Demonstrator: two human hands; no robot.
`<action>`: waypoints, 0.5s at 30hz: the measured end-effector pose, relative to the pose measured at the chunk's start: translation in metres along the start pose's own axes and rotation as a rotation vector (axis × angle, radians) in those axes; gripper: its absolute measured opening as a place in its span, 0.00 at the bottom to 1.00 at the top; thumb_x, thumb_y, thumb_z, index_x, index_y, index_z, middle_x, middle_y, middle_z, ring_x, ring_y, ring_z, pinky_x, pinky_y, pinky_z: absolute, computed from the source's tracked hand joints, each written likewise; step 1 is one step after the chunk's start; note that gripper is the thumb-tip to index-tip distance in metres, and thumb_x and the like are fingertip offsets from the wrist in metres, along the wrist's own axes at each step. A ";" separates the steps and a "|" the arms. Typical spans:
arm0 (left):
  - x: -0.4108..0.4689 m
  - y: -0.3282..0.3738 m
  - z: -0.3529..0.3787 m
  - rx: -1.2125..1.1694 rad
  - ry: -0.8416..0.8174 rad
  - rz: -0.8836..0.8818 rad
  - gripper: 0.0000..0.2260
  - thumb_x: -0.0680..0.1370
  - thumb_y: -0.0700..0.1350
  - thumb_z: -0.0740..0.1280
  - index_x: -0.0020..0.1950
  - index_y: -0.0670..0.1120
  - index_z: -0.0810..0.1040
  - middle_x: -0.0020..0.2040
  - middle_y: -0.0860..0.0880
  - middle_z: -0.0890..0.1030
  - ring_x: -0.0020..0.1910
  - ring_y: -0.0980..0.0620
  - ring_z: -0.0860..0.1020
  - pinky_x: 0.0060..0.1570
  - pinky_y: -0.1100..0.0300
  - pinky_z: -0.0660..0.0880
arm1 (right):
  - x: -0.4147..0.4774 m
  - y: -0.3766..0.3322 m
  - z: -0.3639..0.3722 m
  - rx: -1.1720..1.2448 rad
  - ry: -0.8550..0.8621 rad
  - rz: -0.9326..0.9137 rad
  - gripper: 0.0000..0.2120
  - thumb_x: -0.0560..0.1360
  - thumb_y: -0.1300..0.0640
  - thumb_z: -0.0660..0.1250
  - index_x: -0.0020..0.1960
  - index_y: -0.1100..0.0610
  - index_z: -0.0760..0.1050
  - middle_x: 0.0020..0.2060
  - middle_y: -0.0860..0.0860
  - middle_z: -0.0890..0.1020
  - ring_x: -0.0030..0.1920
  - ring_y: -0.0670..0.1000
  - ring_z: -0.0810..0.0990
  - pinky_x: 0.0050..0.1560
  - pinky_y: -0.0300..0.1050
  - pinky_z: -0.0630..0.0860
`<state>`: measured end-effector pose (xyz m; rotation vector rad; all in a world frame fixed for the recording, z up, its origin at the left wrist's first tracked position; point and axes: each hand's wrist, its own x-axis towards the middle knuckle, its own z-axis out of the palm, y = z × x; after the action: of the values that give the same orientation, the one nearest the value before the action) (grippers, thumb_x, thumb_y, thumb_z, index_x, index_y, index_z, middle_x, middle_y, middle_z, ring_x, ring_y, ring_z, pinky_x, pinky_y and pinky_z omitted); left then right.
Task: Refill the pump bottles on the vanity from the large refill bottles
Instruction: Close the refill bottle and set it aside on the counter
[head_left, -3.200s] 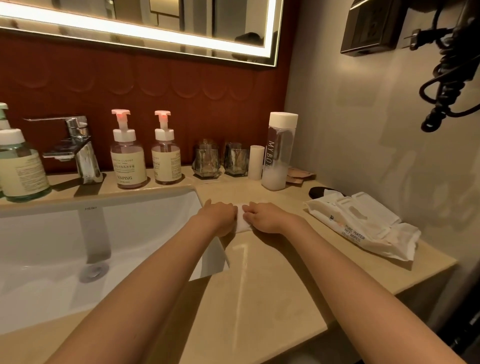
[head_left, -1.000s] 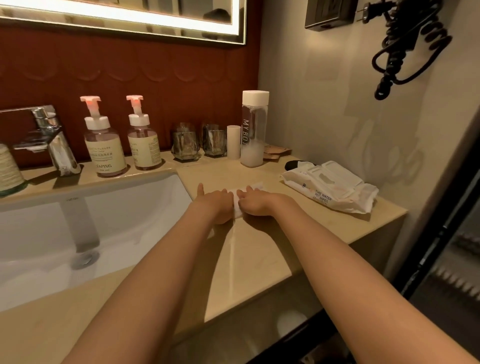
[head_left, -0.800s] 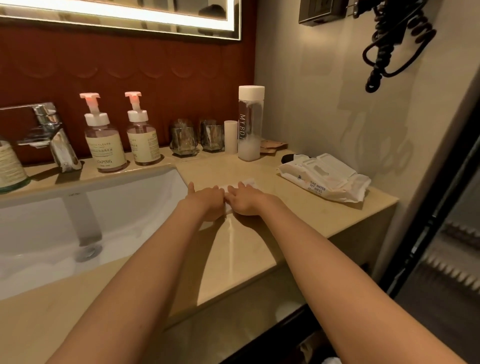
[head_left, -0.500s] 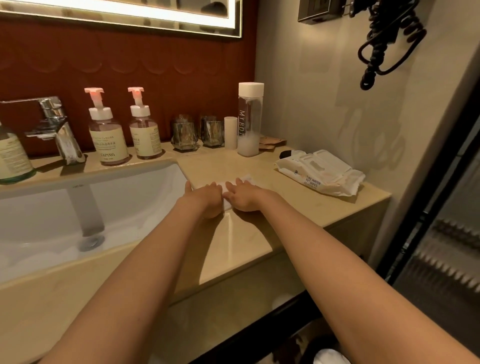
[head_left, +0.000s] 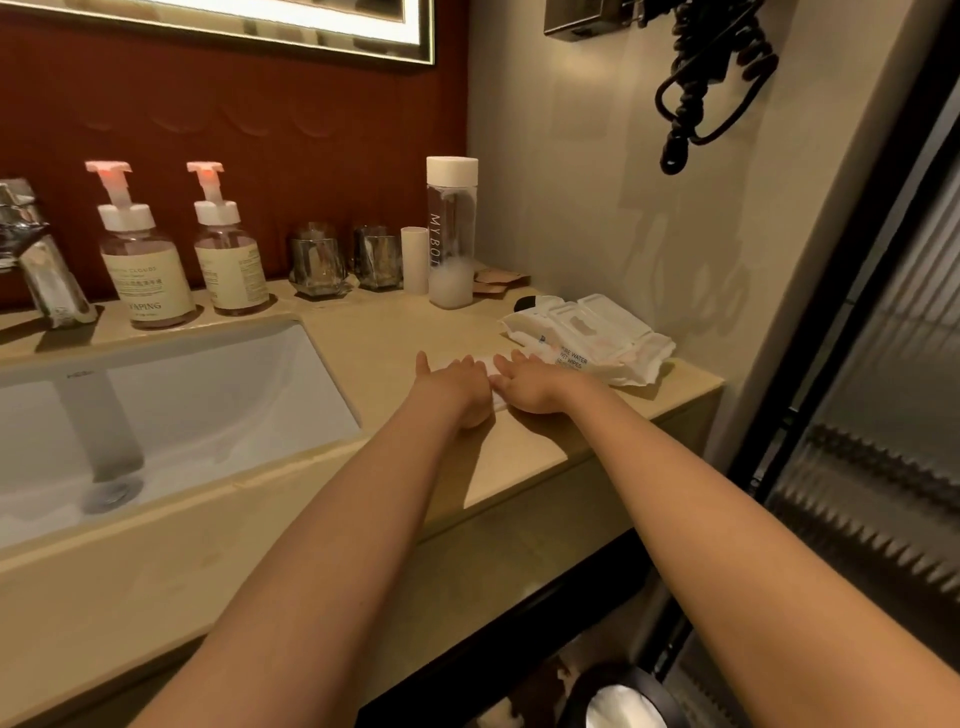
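Note:
Two clear pump bottles with pink-and-white pumps, one larger (head_left: 143, 260) and one smaller (head_left: 228, 249), stand behind the sink on the beige vanity top (head_left: 374, 332). No large refill bottle shows in this view. My left hand (head_left: 452, 387) and my right hand (head_left: 530, 384) lie side by side, palms down, fingers stretched forward. Both press on a small white wipe (head_left: 491, 368) that lies flat on the counter right of the sink. Most of the wipe is hidden under them.
A white sink (head_left: 182, 405) and chrome tap (head_left: 36, 260) are at left. Two glass tumblers (head_left: 317, 260), a small white tube (head_left: 414, 260) and a tall clear bottle (head_left: 451, 234) stand at the back. A wet-wipes pack (head_left: 587, 338) lies right of my hands, against the wall.
The view has pulled back and swung right, so the green refill bottle at far left has left the frame. Both hands stay pressed on the white wipe and sit nearer the wipes pack.

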<state>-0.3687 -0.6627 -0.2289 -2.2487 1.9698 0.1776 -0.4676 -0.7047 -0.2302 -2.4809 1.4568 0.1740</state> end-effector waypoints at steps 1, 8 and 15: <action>0.001 0.002 0.000 0.001 0.001 0.002 0.22 0.82 0.46 0.53 0.76 0.45 0.55 0.77 0.46 0.55 0.76 0.47 0.54 0.71 0.39 0.41 | -0.001 0.002 0.000 -0.006 0.001 0.007 0.26 0.82 0.47 0.43 0.77 0.53 0.43 0.77 0.54 0.44 0.76 0.56 0.43 0.73 0.54 0.45; -0.011 0.001 0.003 0.028 -0.005 0.026 0.22 0.82 0.46 0.52 0.77 0.47 0.54 0.77 0.47 0.54 0.76 0.47 0.54 0.71 0.39 0.39 | -0.010 0.000 0.008 0.013 0.009 0.022 0.26 0.83 0.47 0.43 0.77 0.54 0.43 0.76 0.55 0.43 0.76 0.58 0.42 0.73 0.54 0.43; -0.037 -0.020 0.010 0.044 -0.010 0.015 0.23 0.83 0.48 0.51 0.77 0.48 0.52 0.78 0.48 0.52 0.76 0.47 0.52 0.71 0.39 0.38 | -0.019 -0.025 0.019 0.025 -0.006 0.010 0.26 0.82 0.47 0.44 0.77 0.52 0.42 0.76 0.54 0.42 0.76 0.58 0.41 0.73 0.56 0.44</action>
<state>-0.3533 -0.6224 -0.2310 -2.2026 1.9659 0.1452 -0.4542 -0.6719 -0.2399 -2.4520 1.4603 0.1645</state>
